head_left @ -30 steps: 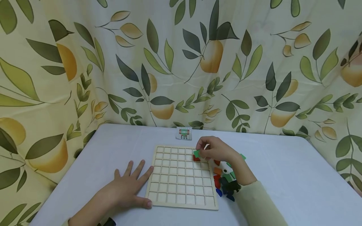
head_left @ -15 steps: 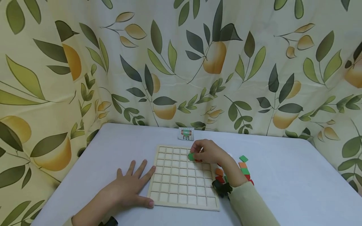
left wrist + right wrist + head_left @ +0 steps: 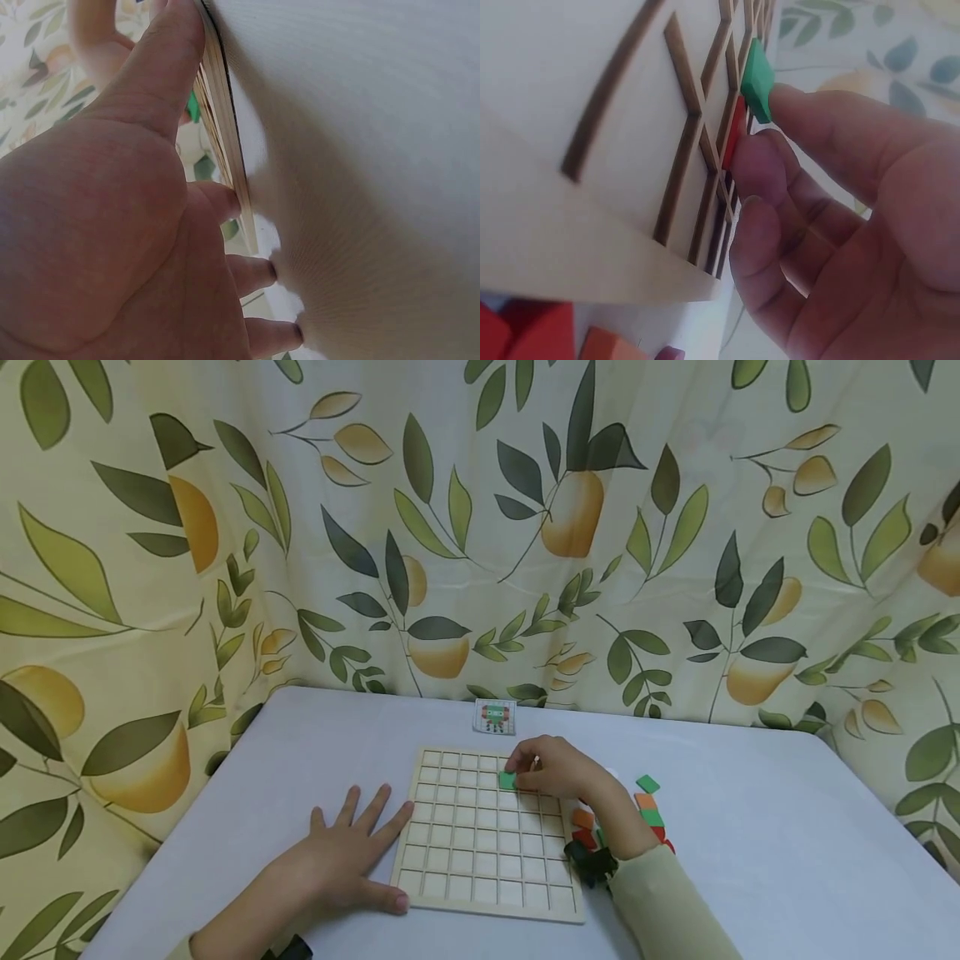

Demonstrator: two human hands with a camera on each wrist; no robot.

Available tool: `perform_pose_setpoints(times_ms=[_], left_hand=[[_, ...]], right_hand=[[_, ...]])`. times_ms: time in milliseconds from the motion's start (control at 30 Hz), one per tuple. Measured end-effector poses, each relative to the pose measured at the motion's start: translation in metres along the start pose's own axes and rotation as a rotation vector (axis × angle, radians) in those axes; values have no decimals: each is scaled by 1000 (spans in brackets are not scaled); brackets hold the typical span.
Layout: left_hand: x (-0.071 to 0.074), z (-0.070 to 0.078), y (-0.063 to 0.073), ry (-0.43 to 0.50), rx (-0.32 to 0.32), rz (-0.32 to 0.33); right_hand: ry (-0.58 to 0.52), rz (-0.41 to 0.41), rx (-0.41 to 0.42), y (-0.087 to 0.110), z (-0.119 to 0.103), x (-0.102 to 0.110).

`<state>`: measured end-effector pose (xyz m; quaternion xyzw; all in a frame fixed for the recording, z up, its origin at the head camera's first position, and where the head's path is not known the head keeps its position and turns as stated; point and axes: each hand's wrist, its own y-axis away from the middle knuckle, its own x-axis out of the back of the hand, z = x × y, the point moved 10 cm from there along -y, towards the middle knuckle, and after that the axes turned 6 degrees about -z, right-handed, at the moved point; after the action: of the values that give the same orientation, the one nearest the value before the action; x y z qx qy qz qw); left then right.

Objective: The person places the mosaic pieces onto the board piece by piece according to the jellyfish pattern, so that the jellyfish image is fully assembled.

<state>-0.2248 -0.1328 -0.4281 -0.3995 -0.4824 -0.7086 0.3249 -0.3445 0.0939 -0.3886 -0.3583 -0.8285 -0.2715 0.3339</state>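
Observation:
My right hand [image 3: 558, 766] reaches over the far right part of a wooden grid board [image 3: 486, 907], fingers curled at a square green tile [image 3: 507, 781]. In the right wrist view the thumb touches the edge of the green tile [image 3: 757, 75], which sits slightly raised at a cell. Beside it, a red tile [image 3: 736, 135] lies in the grid, partly covered by the fingers. My left hand [image 3: 337, 860] rests on the table with fingers spread, at the board's left edge. In the left wrist view the thumb [image 3: 161, 71] lies along that edge.
A small picture card [image 3: 494, 717] lies behind the board. To the right are loose tiles: green [image 3: 647, 784], orange [image 3: 582, 818] and red, partly hidden by my right forearm. A patterned curtain [image 3: 480, 527] hangs behind the white table [image 3: 750, 827].
My right hand has moved slightly left along the board with the green tile, which now lies flatter, left of the red one. The left hand stays in place.

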Motion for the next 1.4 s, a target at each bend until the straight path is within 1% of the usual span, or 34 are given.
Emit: perform_pose_setpoints(times_ms=[233, 300, 400, 533, 600, 733, 867, 1067, 1333, 1400], left_hand=[[-1, 3, 0, 14, -2, -7], [0, 3, 1, 18, -5, -2], [1, 3, 3, 21, -7, 4], [2, 3, 3, 31, -8, 9], [1, 2, 3, 34, -1, 5], [2, 2, 3, 24, -1, 12], [4, 5, 4, 16, -18, 22], [5, 6, 5, 16, -21, 29], [4, 5, 3, 11, -22, 34], [4, 4, 3, 15, -19, 26]], right_hand=[[5, -28, -4, 5, 4, -1], [7, -20, -1, 7, 5, 3], [5, 13, -12, 11, 9, 14], [-7, 61, -57, 20, 19, 29], [-14, 71, -75, 25, 24, 33], [-15, 80, -101, 35, 33, 41], [10, 75, -166, 51, 45, 49], [30, 13, -275, 67, 61, 53], [41, -49, -376, 81, 79, 53], [45, -65, -388, 83, 82, 52]])
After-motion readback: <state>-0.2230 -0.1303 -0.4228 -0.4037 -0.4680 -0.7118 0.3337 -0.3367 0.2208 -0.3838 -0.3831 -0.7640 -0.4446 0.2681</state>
